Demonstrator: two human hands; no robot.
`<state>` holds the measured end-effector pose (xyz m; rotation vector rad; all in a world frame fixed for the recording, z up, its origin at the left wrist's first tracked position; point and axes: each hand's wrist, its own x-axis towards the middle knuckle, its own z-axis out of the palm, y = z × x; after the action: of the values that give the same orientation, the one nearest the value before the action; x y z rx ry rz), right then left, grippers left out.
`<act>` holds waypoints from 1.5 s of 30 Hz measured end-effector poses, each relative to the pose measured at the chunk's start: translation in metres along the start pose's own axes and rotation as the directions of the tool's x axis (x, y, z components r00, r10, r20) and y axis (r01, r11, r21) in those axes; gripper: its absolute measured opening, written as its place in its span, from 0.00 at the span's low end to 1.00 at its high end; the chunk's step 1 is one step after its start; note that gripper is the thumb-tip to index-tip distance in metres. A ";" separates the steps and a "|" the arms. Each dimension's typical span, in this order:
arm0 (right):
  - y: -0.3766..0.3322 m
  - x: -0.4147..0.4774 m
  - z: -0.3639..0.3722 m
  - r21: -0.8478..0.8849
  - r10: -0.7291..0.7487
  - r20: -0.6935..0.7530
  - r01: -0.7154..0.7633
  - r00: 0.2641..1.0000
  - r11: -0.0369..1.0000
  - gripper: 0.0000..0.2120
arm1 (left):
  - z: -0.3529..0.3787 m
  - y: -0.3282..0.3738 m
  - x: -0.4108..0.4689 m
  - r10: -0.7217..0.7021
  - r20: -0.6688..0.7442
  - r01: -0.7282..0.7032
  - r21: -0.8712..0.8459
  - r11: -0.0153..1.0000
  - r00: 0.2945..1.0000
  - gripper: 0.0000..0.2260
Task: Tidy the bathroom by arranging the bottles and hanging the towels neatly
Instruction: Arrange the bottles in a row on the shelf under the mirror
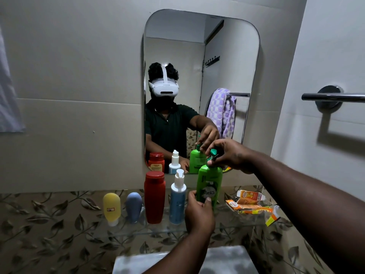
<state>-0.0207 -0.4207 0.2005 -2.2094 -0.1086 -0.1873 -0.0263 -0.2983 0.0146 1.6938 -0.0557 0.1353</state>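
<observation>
My left hand is wrapped round the lower body of the green pump bottle, thumb on one side of the label and fingers on the other. My right hand comes in from above and pinches the dark green pump head between its fingertips. So both hands are closed on the one bottle, which stands upright at the right end of the row on the glass shelf; whether its base is down on the glass I cannot tell, because my left hand hides it.

Just beside it to the left stands the blue-and-white pump bottle, then the red bottle, the grey-blue tube and the yellow tube, lined up under the mirror. To the right lie some crumpled orange packets.

I judge this to be the bottle-arranging step, close to done: the green one is the last in line. Next I should probably turn the spout to face front, set the bottle square with the others, and let go gently so the blue-and-white one isn't knocked. The packets want clearing, and the towel rail on the right wall has no towel on the stretch I can see.
</observation>
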 end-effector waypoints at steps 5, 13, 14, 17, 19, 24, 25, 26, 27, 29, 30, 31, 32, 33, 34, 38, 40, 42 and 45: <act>0.000 -0.001 0.004 0.008 -0.021 -0.008 0.021 1.000 1.000 0.13 | 0.001 0.002 -0.005 0.003 -0.033 -0.003 0.003 1.000 0.999 0.12; -0.004 -0.002 0.009 -0.014 0.006 -0.022 -0.006 1.000 1.000 0.13 | -0.002 0.002 -0.010 -0.009 -0.005 0.009 0.022 1.000 1.000 0.22; -0.004 -0.002 0.009 -0.014 0.007 -0.025 -0.007 1.000 1.000 0.13 | -0.003 0.003 -0.011 -0.008 0.002 0.007 0.025 1.000 1.000 0.24; -0.006 -0.004 0.012 -0.019 0.005 -0.038 -0.005 0.999 1.000 0.13 | -0.004 0.005 -0.018 -0.009 0.023 0.009 0.025 1.000 1.000 0.32; -0.008 -0.006 0.013 -0.015 0.008 -0.052 -0.009 0.999 1.000 0.14 | -0.005 0.007 -0.024 -0.021 0.042 0.020 0.027 0.999 0.999 0.38; -0.012 -0.010 0.016 0.001 0.040 -0.051 -0.040 0.998 0.999 0.20 | -0.008 0.012 -0.042 -0.014 0.066 0.011 0.045 0.999 0.998 0.40; -0.012 -0.011 0.017 0.001 0.049 -0.047 -0.049 0.998 0.999 0.23 | -0.008 0.012 -0.045 -0.010 0.067 0.007 0.042 0.999 0.998 0.40; -0.012 -0.012 0.017 -0.001 0.060 -0.045 -0.060 0.997 0.998 0.27 | -0.009 0.012 -0.049 -0.005 0.067 0.002 0.039 0.999 0.998 0.39; -0.011 -0.014 0.017 -0.001 0.069 -0.045 -0.069 0.997 0.998 0.30 | -0.010 0.013 -0.053 0.001 0.063 -0.003 0.036 0.999 0.998 0.39; -0.010 -0.017 0.015 0.002 0.079 -0.056 -0.079 0.995 0.997 0.34 | -0.012 0.013 -0.062 0.013 0.055 -0.014 0.023 1.000 0.998 0.37; -0.010 -0.020 0.013 0.006 0.082 -0.065 -0.082 0.994 0.997 0.35 | -0.012 0.014 -0.066 0.019 0.052 -0.020 0.009 1.000 0.998 0.35; -0.009 -0.022 0.012 0.010 0.083 -0.086 -0.082 0.993 0.997 0.34 | -0.012 0.014 -0.071 0.027 0.048 -0.026 -0.006 1.000 0.998 0.33; -0.008 -0.025 0.011 0.008 0.076 -0.130 -0.076 0.989 0.997 0.32 | -0.011 0.015 -0.076 0.036 0.046 -0.035 -0.021 0.999 0.998 0.31; -0.007 -0.028 0.011 -0.004 0.059 -0.204 -0.061 0.977 0.998 0.28 | -0.010 0.017 -0.082 0.047 0.043 -0.045 -0.038 0.998 0.998 0.29; -0.008 -0.033 0.011 -0.032 0.029 -0.323 -0.041 0.946 0.999 0.23 | -0.008 0.019 -0.088 0.062 0.041 -0.059 -0.059 0.996 0.997 0.27; -0.021 -0.061 0.015 -0.181 -0.176 -0.852 0.038 0.493 0.983 0.07 | 0.006 0.036 -0.106 0.198 0.054 -0.187 -0.167 0.968 0.979 0.24; -0.032 -0.080 0.016 -0.196 -0.220 -0.927 0.109 0.304 0.975 0.07 | 0.015 0.049 -0.113 0.255 0.065 -0.233 -0.236 0.943 0.965 0.21; -0.045 -0.099 0.017 -0.258 -0.299 -0.930 0.204 0.213 0.945 0.07 | 0.020 0.058 -0.117 0.341 0.092 -0.304 -0.278 0.911 0.936 0.21; -0.064 -0.131 0.015 -0.378 -0.423 -0.898 0.273 0.125 0.884 0.09 | 0.027 0.073 -0.124 0.485 0.167 -0.419 -0.317 0.851 0.858 0.21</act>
<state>-0.1575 -0.3718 0.2187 -1.6990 0.1056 -1.9074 -0.1564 -0.3393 0.0685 1.3866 -0.6398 0.2644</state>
